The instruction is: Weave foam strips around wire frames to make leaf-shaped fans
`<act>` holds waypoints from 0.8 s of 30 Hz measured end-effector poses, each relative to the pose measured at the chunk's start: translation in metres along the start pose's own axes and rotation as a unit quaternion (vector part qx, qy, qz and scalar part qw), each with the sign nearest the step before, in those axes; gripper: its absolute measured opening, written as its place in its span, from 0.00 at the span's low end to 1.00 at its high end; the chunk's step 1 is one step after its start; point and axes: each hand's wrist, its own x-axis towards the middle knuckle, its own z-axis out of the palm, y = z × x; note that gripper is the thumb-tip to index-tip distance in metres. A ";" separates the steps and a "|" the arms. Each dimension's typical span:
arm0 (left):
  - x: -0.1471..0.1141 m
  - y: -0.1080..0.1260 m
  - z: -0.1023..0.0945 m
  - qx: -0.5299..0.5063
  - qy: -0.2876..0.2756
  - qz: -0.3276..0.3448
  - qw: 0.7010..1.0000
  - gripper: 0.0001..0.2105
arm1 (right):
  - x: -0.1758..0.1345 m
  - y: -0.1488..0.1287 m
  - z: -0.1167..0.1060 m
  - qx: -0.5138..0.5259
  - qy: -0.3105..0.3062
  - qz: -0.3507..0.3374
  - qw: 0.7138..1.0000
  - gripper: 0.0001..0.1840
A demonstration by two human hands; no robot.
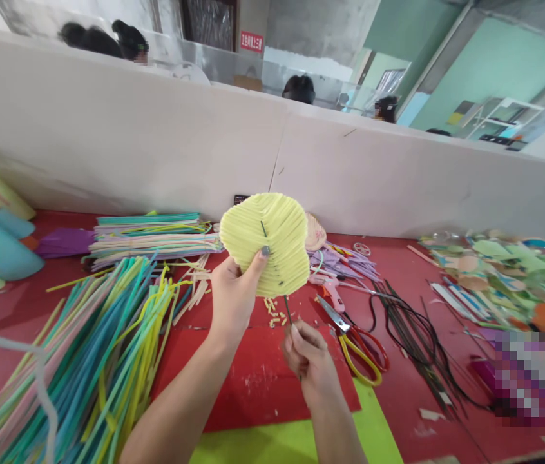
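A pale yellow leaf shape [285, 238], built from rows of fuzzy pipe cleaners, is held up above the table. My left hand [238, 290] grips its left side, the thumb pressed on the face beside a dark green wire that shows in places along the middle. Below the leaf, my right hand [306, 351] pinches the thin dark stem [287, 309] that comes out of its lower edge. Small cut yellow bits [275, 314] lie on the table behind my hands. To the right rest scissors [344, 325] with red and yellow handles.
Bundles of coloured pipe cleaners [108, 348] fill the left side. A pink glue gun [333, 293], a black cable [398, 322] and dark wires lie to the right. Green cut pieces [504, 261] are heaped at far right. A white partition [156, 142] borders the back; people are beyond it.
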 end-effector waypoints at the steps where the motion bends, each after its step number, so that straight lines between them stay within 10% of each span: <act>1: 0.000 0.000 0.000 0.000 -0.001 -0.001 1.000 0.14 | 0.000 0.000 -0.001 0.028 -0.018 0.022 0.999 0.18; 17: -0.001 0.000 0.001 0.034 0.012 0.007 0.999 0.15 | -0.003 -0.003 0.004 -0.140 0.056 -0.080 0.985 0.19; 24: -0.004 -0.001 0.004 0.040 0.031 0.022 0.998 0.14 | -0.011 -0.007 0.012 -0.322 0.147 -0.174 0.919 0.17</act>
